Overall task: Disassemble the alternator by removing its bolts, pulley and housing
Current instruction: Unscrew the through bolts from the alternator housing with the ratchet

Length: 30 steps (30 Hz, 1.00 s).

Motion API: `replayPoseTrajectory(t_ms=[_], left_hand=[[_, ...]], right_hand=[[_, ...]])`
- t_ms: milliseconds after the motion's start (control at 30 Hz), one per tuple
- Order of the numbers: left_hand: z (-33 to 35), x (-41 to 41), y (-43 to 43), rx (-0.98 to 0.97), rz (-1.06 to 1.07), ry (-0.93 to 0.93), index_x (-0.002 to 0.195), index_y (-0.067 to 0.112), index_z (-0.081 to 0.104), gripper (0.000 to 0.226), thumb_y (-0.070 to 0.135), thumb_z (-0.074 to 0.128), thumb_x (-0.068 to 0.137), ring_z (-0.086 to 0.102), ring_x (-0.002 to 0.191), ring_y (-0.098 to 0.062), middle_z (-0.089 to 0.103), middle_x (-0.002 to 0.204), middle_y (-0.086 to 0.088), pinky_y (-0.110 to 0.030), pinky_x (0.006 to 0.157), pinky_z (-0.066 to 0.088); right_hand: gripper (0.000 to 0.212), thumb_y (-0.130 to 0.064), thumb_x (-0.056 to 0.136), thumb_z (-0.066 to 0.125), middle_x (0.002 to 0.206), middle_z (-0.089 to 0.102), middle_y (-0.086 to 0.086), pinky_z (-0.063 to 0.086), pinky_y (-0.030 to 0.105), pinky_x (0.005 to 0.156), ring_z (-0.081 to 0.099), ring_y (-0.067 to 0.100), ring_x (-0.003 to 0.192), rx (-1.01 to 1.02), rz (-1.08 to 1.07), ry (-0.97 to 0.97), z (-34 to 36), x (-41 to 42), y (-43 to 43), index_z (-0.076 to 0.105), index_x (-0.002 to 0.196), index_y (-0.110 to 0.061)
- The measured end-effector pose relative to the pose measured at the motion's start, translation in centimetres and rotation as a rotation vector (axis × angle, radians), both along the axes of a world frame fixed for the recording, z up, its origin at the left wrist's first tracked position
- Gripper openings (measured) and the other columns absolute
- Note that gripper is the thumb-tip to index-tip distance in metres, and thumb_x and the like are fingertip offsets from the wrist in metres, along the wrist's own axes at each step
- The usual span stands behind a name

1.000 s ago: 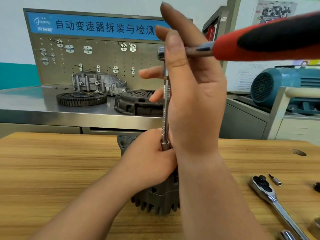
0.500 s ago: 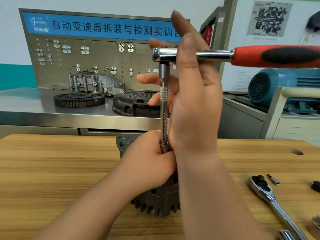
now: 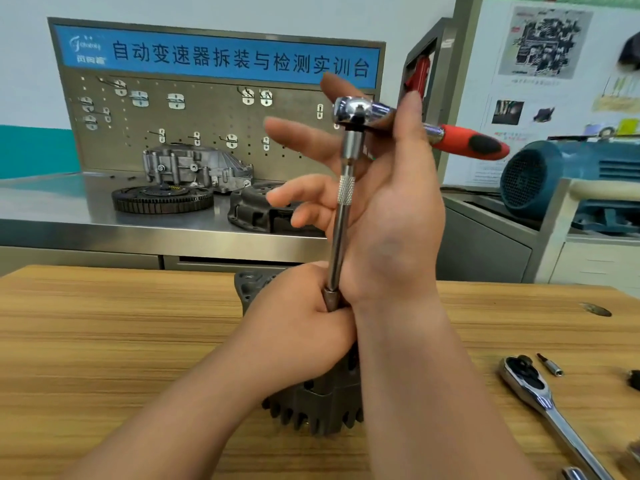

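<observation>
**Steadying the extension on a hidden bolt**

The alternator (image 3: 322, 407) is standing on edge on the table (image 3: 104, 341), at the lower centre of the frame. The left hand (image 3: 294, 330) is wrapping over its top and curling round the foot of the extension (image 3: 341, 230). It is probably pinning the tool onto a bolt, which the fingers are hiding.

The right hand (image 3: 391, 220), mid-frame, is lying against the upright extension with its fingers straight and spread. The ratchet (image 3: 467, 142) is resting in the crook of its thumb, red handle pointing right, and nothing is clenched. This is likely bracing the tall stack against wobble.

Counting: one alternator, one extension, two ratchets — the spare ratchet (image 3: 530, 386) is lying at lower right beside one bit (image 3: 550, 365).
</observation>
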State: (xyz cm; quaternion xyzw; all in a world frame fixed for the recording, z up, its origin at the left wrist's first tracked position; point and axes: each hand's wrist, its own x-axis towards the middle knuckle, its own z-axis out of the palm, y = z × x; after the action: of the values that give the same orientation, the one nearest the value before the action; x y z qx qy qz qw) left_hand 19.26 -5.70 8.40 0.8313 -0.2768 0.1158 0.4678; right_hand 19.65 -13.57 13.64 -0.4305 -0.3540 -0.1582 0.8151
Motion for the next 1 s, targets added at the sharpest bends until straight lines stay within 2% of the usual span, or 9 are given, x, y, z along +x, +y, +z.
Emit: replayPoseTrajectory(t_ms=[67, 167, 300, 400, 500, 667, 733, 833, 1000], left_hand=[[-0.2, 0.1, 0.0, 0.004, 0.036, 0.005, 0.051, 0.026, 0.056, 0.033, 0.01, 0.056, 0.079, 0.033, 0.038, -0.007, 0.041, 0.037, 0.007, -0.02, 0.041, 0.029], [-0.4, 0.2, 0.0, 0.029, 0.076, -0.012, 0.065, 0.017, 0.053, 0.018, 0.007, 0.053, 0.08, 0.032, 0.043, -0.01, 0.039, 0.045, -0.002, -0.021, 0.042, 0.027], [-0.3, 0.1, -0.1, 0.078, 0.075, -0.086, 0.071, 0.016, 0.052, 0.013, 0.008, 0.052, 0.08, 0.034, 0.047, -0.011, 0.04, 0.05, -0.01, -0.021, 0.044, 0.029], [-0.4, 0.2, -0.2, 0.095, 0.101, -0.08, 0.065, 0.017, 0.05, 0.011, 0.015, 0.05, 0.076, 0.033, 0.047, -0.011, 0.04, 0.052, -0.012, -0.023, 0.044, 0.027], [-0.5, 0.2, 0.0, 0.072, 0.111, -0.036, 0.055, 0.022, 0.05, 0.018, 0.032, 0.049, 0.07, 0.03, 0.042, -0.01, 0.035, 0.042, 0.003, -0.021, 0.042, 0.026], [-0.3, 0.4, 0.2, 0.052, 0.046, -0.04, 0.065, 0.007, 0.054, 0.02, 0.026, 0.05, 0.064, 0.043, 0.048, -0.024, 0.053, 0.051, -0.015, -0.037, 0.05, 0.036], [-0.3, 0.4, 0.1, 0.02, 0.042, -0.016, 0.061, 0.008, 0.054, 0.017, 0.023, 0.051, 0.067, 0.044, 0.05, -0.03, 0.053, 0.051, -0.014, -0.04, 0.049, 0.038], [-0.4, 0.3, 0.1, 0.002, 0.088, -0.007, 0.059, 0.016, 0.054, 0.02, 0.013, 0.056, 0.079, 0.035, 0.044, -0.013, 0.043, 0.047, -0.004, -0.026, 0.044, 0.03], [-0.6, 0.4, -0.1, 0.062, 0.113, -0.067, 0.043, 0.019, 0.043, 0.03, 0.017, 0.049, 0.072, 0.027, 0.044, -0.011, 0.032, 0.043, 0.003, -0.019, 0.041, 0.021]], right_hand=[[0.051, -0.04, 0.102, 0.022, 0.09, 0.071, 0.019, 0.045, 0.023, 0.044, 0.064, 0.02, 0.054, -0.031, -0.169, -0.096, -0.2, -0.2, 0.2, 0.05, 0.135, -0.012], [0.042, -0.023, 0.101, 0.036, 0.085, 0.061, 0.03, 0.045, 0.018, 0.046, 0.063, 0.031, 0.056, -0.058, -0.46, -0.289, -0.4, -0.4, 0.4, 0.05, 0.136, -0.005], [0.039, -0.006, 0.098, 0.046, 0.099, 0.064, 0.011, 0.047, 0.035, 0.049, 0.055, 0.032, 0.057, -0.053, -0.652, -0.456, -0.2, -0.4, 0.5, 0.047, 0.135, 0.004], [0.038, -0.009, 0.099, 0.045, 0.1, 0.064, 0.013, 0.046, 0.032, 0.046, 0.057, 0.034, 0.059, -0.035, -0.576, -0.392, -0.1, -0.5, 0.5, 0.05, 0.134, 0.003], [0.044, -0.031, 0.101, 0.033, 0.099, 0.07, 0.013, 0.045, 0.023, 0.043, 0.065, 0.023, 0.056, -0.017, -0.286, -0.169, -0.1, -0.6, 0.6, 0.052, 0.134, -0.01], [0.059, -0.049, 0.101, 0.016, 0.085, 0.072, 0.012, 0.046, 0.02, 0.044, 0.064, 0.017, 0.051, -0.023, 0.039, 0.005, 0.0, 0.0, 0.2, 0.05, 0.132, -0.012], [0.055, -0.047, 0.102, 0.021, 0.085, 0.072, 0.011, 0.046, 0.021, 0.043, 0.063, 0.017, 0.051, -0.031, -0.007, 0.003, 0.0, -0.1, 0.3, 0.049, 0.134, -0.013], [0.041, -0.033, 0.101, 0.037, 0.091, 0.073, 0.011, 0.046, 0.022, 0.043, 0.065, 0.02, 0.055, -0.057, -0.216, -0.11, -0.1, -0.5, 0.7, 0.048, 0.136, -0.016], [0.038, -0.014, 0.097, 0.048, 0.103, 0.065, 0.025, 0.046, 0.015, 0.049, 0.061, 0.041, 0.063, -0.042, -0.349, -0.282, 0.0, -1.0, 1.2, 0.05, 0.134, -0.006]])
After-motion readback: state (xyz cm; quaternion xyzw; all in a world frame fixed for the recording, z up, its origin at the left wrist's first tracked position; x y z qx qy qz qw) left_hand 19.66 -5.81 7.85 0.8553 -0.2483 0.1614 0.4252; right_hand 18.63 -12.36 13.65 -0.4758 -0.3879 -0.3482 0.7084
